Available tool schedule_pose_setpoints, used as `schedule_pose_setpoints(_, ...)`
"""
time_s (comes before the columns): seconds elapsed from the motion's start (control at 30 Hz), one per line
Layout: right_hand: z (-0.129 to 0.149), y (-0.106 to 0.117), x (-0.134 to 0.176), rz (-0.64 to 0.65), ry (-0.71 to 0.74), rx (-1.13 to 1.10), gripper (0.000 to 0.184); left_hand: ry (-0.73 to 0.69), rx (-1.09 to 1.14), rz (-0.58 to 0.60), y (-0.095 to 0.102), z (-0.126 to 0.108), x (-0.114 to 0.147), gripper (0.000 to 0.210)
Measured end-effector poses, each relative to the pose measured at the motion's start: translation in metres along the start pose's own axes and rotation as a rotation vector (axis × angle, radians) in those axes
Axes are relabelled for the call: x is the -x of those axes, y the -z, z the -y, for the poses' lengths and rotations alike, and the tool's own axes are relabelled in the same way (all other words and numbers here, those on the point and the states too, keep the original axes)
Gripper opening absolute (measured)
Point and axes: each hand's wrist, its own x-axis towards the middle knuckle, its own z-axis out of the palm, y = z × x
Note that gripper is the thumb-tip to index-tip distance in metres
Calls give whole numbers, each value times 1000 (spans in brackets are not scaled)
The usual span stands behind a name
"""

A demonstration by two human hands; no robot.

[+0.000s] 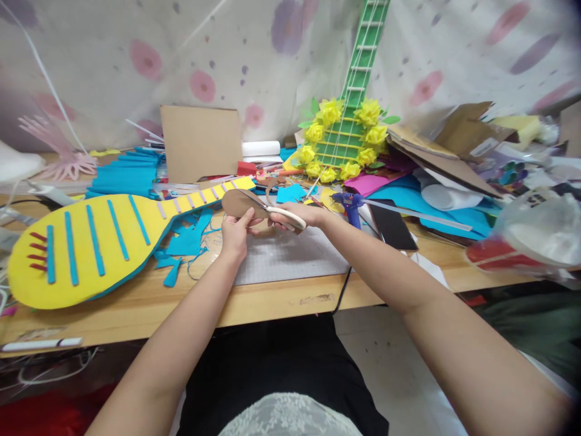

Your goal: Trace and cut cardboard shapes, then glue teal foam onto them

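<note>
My left hand (236, 233) pinches a brown cardboard piece (236, 204) with a rounded end, raised above the table. White-handled scissors (285, 213) are in my right hand (297, 217), their blades lying along the cardboard's upper side. Part of the piece runs on beneath the scissors toward my right fingers. Below both hands lies a pale grey cutting mat (290, 260). To the left rests a yellow lute-shaped craft piece (100, 242) with blue strips across its body. Blue paper scraps (186, 239) are scattered between it and the mat.
A green craft instrument (347, 136) ringed with yellow paper flowers leans at the back. Right of my hands stand a blue glue gun (349, 206) and a black phone (393, 225). A cardboard sheet (202, 142) stands behind. A bagged red-and-white bucket (521, 242) is at the right edge.
</note>
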Motion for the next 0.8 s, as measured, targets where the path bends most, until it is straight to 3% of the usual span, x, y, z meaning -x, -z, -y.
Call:
schedule_pose_setpoints(0.3,0,2,1,102,29,9,49,16,10,-37,-1,3,-1,23)
schedule_pose_setpoints(0.8,-1,2,0,55,15,72,51,28,16,-59,-3,3,1,18)
